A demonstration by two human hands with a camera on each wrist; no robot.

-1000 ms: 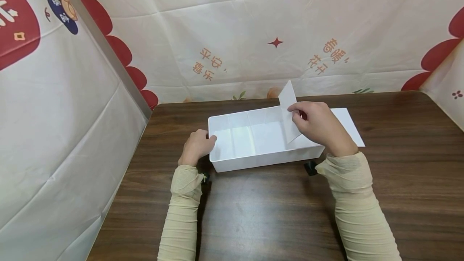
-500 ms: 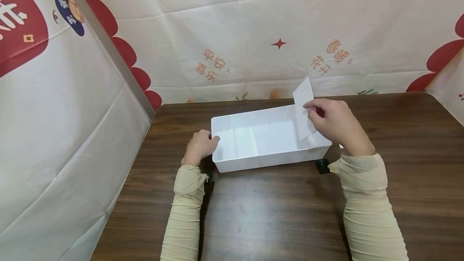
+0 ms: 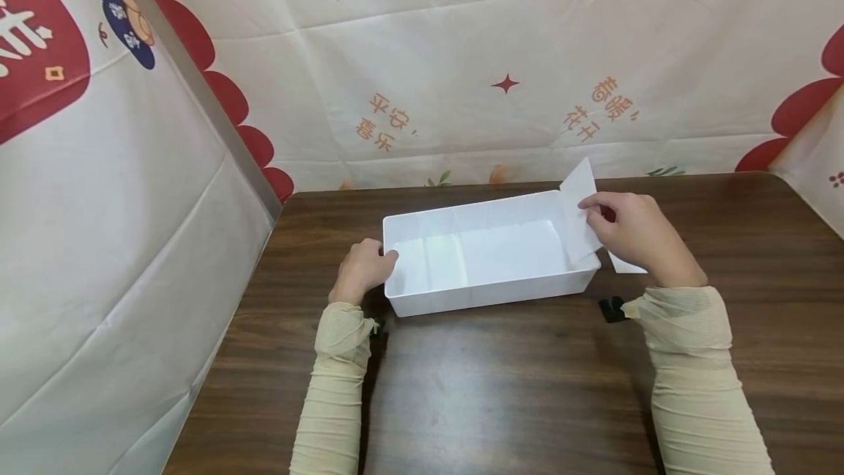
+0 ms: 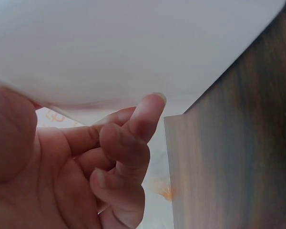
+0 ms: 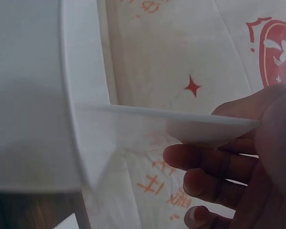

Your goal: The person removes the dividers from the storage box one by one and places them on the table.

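A white rectangular plastic box [image 3: 488, 288] lies on the brown table. My left hand [image 3: 385, 255] grips its left end, thumb at the rim; the left wrist view shows the fingers [image 4: 126, 148] curled under the box wall [image 4: 133, 43]. My right hand [image 3: 590, 207] pinches a thin white divider panel [image 3: 579, 222] that stands tilted at the box's right end, its lower part inside the box. In the right wrist view the panel [image 5: 181, 119] runs edge-on from the fingers [image 5: 214, 160] to the box rim [image 5: 81, 95].
A corner of a flat white sheet [image 3: 623, 264] shows on the table under my right hand. The wood-grain table [image 3: 527, 387] spreads in front. A printed cloth backdrop [image 3: 461, 79] closes the back and left, with a metal post [image 3: 191, 86].
My right hand has carried the divider panel rightward, from about two thirds along the box to its right end. The left hand has stayed on the left end.
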